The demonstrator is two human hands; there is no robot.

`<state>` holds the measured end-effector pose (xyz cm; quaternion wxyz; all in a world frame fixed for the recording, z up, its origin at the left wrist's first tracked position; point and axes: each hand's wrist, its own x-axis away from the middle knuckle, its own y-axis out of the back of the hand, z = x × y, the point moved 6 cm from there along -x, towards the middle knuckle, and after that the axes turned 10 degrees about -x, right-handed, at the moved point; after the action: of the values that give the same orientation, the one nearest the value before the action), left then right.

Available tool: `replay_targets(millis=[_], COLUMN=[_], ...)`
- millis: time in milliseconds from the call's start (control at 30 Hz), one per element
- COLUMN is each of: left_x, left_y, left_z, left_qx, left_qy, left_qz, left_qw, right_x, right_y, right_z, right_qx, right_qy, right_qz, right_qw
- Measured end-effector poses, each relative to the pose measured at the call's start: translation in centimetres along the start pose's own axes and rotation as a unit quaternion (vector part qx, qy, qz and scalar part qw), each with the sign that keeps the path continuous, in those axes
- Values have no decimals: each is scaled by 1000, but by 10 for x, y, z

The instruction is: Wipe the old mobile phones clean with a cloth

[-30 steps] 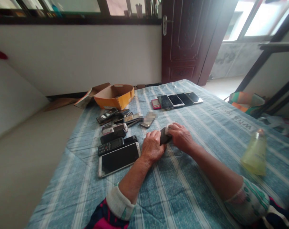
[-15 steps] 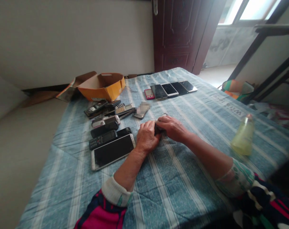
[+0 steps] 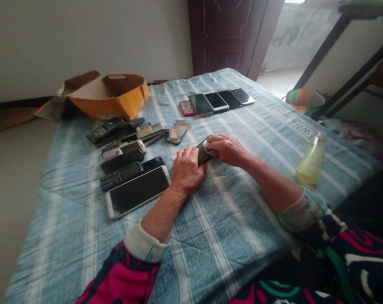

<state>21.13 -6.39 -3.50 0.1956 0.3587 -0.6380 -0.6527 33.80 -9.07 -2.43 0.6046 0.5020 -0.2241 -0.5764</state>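
Matt-looking held phone [image 3: 203, 155], glossy phone screen [image 3: 139, 192], cloth cover [image 3: 236, 223], cardboard box [image 3: 134, 101], plastic bottle [image 3: 310, 162]

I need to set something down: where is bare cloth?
Bare cloth lies between the forearms, between the right hand and the bottle, and between the box and the red phone. Crowded: left of the left hand, with phones.

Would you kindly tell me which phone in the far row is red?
The small phone at the left end; the other four are larger and show no red.
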Motion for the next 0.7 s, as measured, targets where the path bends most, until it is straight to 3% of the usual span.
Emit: replay_targets(millis=[267,533,700], left_x=[-2,-2,-2], left_y=[-1,0,0], left_z=[2,2,2], left_qx=[23,33,29], left_qy=[-6,-12,-10], left_qz=[-10,-28,-27], left_qw=[1000,999,999], right_x=[1,3,3], right_y=[-5,4,3], right_z=[20,10,19], right_qx=[-7,51,34], right_qy=[73,5,20], right_qz=[44,4,7], right_qw=[996,999,999])
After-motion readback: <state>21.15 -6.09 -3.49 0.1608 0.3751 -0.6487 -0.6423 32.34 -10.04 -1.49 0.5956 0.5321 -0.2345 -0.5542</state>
